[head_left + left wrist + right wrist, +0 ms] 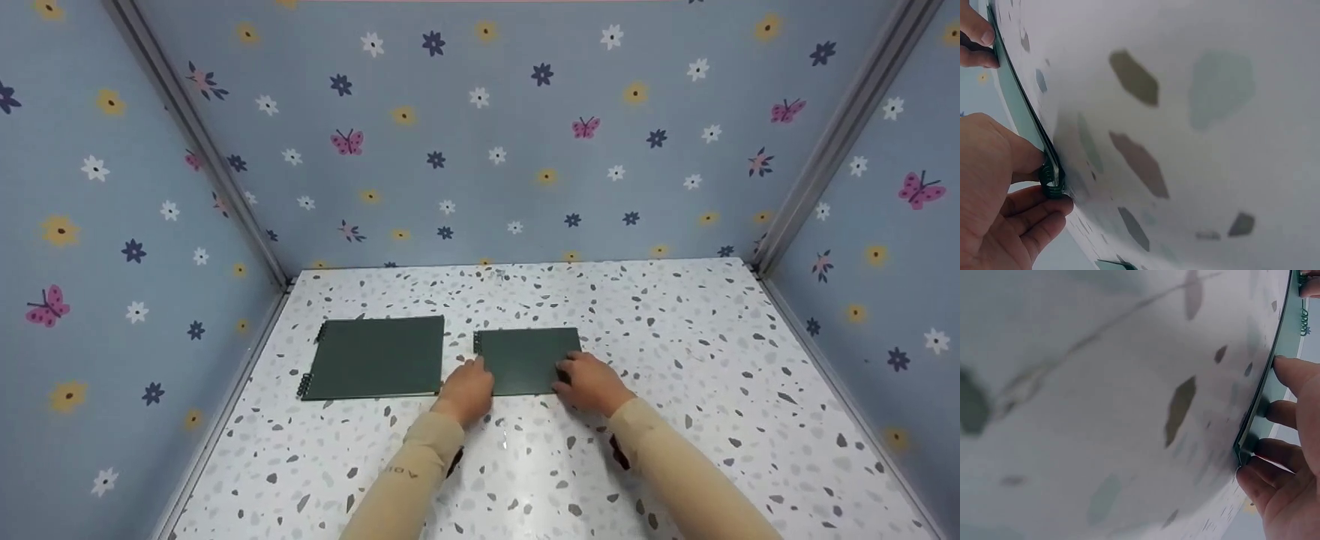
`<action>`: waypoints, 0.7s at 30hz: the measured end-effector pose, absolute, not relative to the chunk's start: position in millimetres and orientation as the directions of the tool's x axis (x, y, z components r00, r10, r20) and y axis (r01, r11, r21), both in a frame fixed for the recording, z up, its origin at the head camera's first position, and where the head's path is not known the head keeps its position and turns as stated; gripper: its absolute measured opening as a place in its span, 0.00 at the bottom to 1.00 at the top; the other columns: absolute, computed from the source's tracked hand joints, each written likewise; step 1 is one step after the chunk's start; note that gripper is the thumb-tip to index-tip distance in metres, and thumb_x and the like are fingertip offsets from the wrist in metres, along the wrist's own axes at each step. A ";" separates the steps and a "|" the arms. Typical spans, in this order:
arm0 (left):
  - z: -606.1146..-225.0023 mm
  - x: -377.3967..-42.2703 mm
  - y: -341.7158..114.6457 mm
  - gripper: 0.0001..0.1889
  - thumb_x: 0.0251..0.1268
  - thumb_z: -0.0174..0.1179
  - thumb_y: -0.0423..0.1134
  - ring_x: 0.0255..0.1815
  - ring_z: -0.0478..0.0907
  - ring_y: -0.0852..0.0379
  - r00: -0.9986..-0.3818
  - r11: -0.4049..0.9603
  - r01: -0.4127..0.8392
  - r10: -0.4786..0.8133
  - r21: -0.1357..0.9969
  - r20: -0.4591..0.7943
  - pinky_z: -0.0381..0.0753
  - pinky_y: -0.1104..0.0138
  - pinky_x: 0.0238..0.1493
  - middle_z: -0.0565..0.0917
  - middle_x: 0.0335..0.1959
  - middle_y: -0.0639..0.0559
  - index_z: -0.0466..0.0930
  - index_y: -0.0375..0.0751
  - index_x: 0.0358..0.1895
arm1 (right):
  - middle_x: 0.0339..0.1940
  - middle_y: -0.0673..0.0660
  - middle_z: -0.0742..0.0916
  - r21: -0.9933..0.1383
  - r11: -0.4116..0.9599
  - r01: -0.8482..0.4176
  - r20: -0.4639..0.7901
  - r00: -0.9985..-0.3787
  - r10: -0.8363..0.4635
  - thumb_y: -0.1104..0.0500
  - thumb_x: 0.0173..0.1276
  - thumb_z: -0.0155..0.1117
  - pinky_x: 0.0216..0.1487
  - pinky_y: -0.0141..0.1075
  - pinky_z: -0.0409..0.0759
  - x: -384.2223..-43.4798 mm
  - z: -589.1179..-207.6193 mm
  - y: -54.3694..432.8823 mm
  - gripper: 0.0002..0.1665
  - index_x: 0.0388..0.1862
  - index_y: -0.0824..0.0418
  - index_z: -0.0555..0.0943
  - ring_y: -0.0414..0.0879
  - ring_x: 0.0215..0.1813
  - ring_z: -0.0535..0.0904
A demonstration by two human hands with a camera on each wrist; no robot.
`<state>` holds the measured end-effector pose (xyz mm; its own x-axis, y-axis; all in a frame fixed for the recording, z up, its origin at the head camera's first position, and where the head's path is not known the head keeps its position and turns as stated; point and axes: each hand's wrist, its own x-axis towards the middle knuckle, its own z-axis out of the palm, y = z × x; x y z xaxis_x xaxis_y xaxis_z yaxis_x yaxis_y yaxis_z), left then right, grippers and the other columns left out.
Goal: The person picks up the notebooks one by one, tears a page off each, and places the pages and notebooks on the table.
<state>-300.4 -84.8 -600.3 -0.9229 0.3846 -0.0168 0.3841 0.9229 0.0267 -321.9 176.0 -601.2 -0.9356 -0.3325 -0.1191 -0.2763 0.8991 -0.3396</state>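
Observation:
Two dark green spiral notebooks lie flat, covers up, coils to the left. The smaller notebook (pixel 525 361) is between my hands. My left hand (pixel 466 391) holds its near left corner; the left wrist view shows thumb and fingers pinching around the coil binding (pixel 1053 180). My right hand (pixel 592 382) grips the near right corner. In the right wrist view its thumb (pixel 1289 371) sits at the near edge, with fingers bent over the cover and against the right side. The larger notebook (pixel 379 358) lies to the left, its near right corner just beside my left hand.
The notebooks lie on a white speckled tabletop (pixel 517 480). Blue flowered panels stand at the back (pixel 480 135), left (pixel 97 375) and right (pixel 900 300), joined by grey metal posts.

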 end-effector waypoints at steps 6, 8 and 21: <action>-600.3 -292.3 -71.1 0.14 0.78 0.63 0.36 0.58 0.85 0.44 -0.890 0.888 0.457 0.456 -0.051 -0.023 0.85 0.54 0.67 0.85 0.59 0.38 0.88 0.31 0.57 | 0.78 0.72 0.78 -0.363 0.896 -0.257 -0.123 -0.940 -0.319 0.48 0.79 0.70 0.80 0.62 0.72 -312.4 -598.6 198.2 0.32 0.73 0.66 0.81 0.70 0.78 0.76; -599.5 -289.6 -67.1 0.14 0.78 0.64 0.36 0.60 0.85 0.44 -0.883 0.882 0.469 0.468 -0.047 -0.028 0.84 0.53 0.70 0.85 0.61 0.38 0.87 0.32 0.58 | 0.79 0.71 0.78 -0.374 0.894 -0.246 -0.130 -0.941 -0.313 0.49 0.79 0.70 0.81 0.62 0.71 -309.1 -597.0 205.0 0.32 0.73 0.66 0.81 0.70 0.78 0.75; -596.5 -262.6 -30.8 0.10 0.78 0.60 0.35 0.51 0.85 0.49 -0.807 0.807 0.590 0.590 -0.008 -0.001 0.87 0.57 0.57 0.85 0.52 0.45 0.88 0.38 0.53 | 0.77 0.74 0.78 -0.381 0.884 -0.272 -0.131 -0.930 -0.342 0.50 0.77 0.73 0.78 0.64 0.73 -278.6 -596.7 266.6 0.31 0.70 0.69 0.83 0.72 0.77 0.75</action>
<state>-262.6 -30.8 -596.5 -0.8073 0.5901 -0.0014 0.5901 0.8073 -0.0083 -278.6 266.6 -596.7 -0.9304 -0.3424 -0.1310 -0.2716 0.8838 -0.3809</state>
